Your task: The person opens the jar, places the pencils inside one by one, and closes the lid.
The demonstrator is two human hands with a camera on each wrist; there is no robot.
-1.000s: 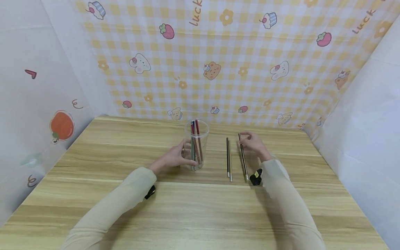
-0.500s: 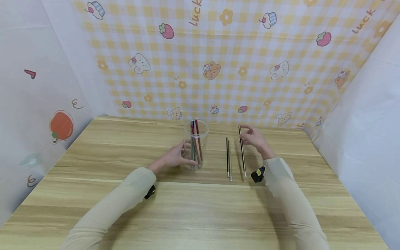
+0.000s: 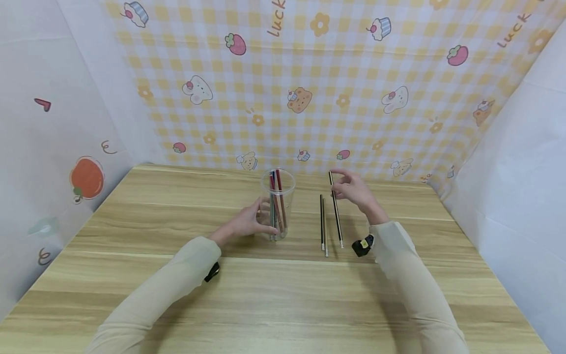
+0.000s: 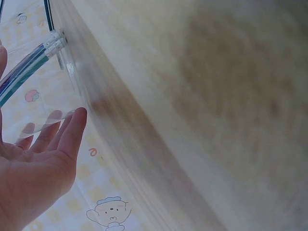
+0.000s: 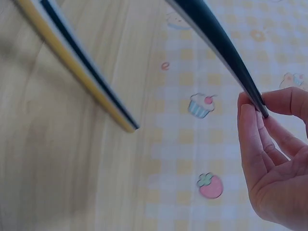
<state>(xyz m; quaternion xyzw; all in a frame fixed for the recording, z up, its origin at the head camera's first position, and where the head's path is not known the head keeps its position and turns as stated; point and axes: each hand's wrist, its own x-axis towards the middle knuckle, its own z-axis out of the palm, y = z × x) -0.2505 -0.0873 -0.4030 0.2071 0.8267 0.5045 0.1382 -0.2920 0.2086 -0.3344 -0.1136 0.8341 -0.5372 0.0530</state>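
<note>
A clear plastic cup (image 3: 290, 199) stands upright on the wooden table, holding several colored pencils (image 3: 281, 205). My left hand (image 3: 245, 222) grips the cup low on its left side, thumb in front and fingers behind. In the left wrist view, the fingers (image 4: 72, 132) lie along the clear wall. Between thumb and fingertips, my right hand (image 3: 357, 191) pinches a black pencil (image 3: 336, 211) near its upper end, raised and slanting over the table. Left of it, a black pencil (image 3: 322, 221) and a yellow pencil (image 5: 91, 91) lie side by side on the tabletop.
Behind the wooden table (image 3: 283, 305) hangs a yellow checked cloth (image 3: 336, 69) with cartoon prints. White sheets stand along the left side (image 3: 40, 162) and right side (image 3: 522, 172). A black wrist device (image 3: 362, 246) hangs under the right sleeve.
My right hand has raised the black pencil off the table and carried it back and to the left, toward the cup. The left hand and cup have stayed put.
</note>
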